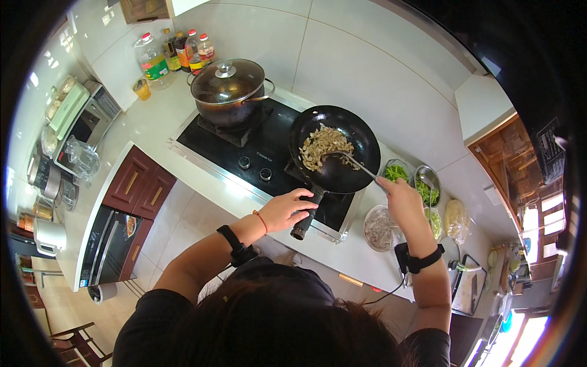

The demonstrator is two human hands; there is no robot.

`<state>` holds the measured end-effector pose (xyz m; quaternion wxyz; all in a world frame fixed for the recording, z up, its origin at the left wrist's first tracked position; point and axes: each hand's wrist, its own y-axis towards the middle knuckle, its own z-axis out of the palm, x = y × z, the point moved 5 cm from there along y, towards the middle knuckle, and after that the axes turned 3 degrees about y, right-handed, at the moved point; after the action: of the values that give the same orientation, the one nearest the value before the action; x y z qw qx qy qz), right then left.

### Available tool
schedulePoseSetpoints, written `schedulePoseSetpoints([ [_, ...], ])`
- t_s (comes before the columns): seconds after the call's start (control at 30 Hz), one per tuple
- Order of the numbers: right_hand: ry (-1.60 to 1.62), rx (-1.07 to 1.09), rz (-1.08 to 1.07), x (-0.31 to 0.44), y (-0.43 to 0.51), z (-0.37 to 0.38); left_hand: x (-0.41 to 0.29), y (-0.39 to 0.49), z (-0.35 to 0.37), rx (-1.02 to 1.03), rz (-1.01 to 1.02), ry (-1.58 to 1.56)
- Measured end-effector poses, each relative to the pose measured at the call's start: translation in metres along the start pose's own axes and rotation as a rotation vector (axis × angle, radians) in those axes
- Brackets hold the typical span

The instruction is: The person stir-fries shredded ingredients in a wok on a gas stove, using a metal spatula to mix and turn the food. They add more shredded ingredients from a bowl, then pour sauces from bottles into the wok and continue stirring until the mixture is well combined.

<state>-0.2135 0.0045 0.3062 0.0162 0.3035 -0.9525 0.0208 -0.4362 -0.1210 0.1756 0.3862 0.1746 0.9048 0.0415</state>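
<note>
A black wok point(353, 176) stands on the right side of the gas cooktop point(219, 161), holding a heap of pale brown chopped food point(321, 146), perhaps sliced mushrooms. The fingers of my left hand point(286, 210) lie over the wok's dark handle point(303, 222), which points towards me. In my right hand point(405, 202) is the shaft of a metal spatula point(362, 168), gripped near the wok's right rim. Its head reaches into the food, partly hidden there.
A large lidded pot point(227, 94) sits on the left burner. Right of the wok are a glass bowl point(395, 169) and a metal bowl point(427, 176) of cut greens, a sieve point(381, 229) and a bagged pale food point(456, 219). Bottles point(155, 64) line the back left corner.
</note>
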Motion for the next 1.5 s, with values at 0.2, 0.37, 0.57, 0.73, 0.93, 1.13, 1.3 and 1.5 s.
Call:
schedulePoseSetpoints([
  [0.2,0.05,-0.06,0.019,-0.002,0.008,-0.001,0.006,-0.003,0.001,-0.02,0.002,-0.013],
  [0.37,0.004,-0.1,0.033,-0.002,0.018,0.012,0.009,-0.005,0.004,-0.136,-0.023,-0.14],
  [0.57,-0.033,0.02,0.063,0.003,0.02,0.05,0.02,-0.01,0.015,-0.086,-0.287,-0.448],
  [0.73,0.02,-0.02,0.011,-0.005,-0.01,-0.006,0.037,-0.016,0.03,-0.057,-0.461,-0.639],
  [0.93,0.003,0.079,-0.045,0.006,-0.034,-0.065,0.032,-0.018,0.059,0.113,-0.733,-1.217],
  [1.13,-0.051,0.087,-0.084,0.016,-0.014,-0.033,0.024,-0.006,0.076,0.073,-0.748,-1.316],
  [1.3,-0.033,0.049,-0.05,0.011,-0.003,-0.013,0.03,-0.007,0.074,0.056,-0.691,-1.202],
  [1.5,-0.012,0.012,0.0,0.01,0.006,0.017,0.041,-0.01,0.062,0.082,-0.69,-1.16],
])
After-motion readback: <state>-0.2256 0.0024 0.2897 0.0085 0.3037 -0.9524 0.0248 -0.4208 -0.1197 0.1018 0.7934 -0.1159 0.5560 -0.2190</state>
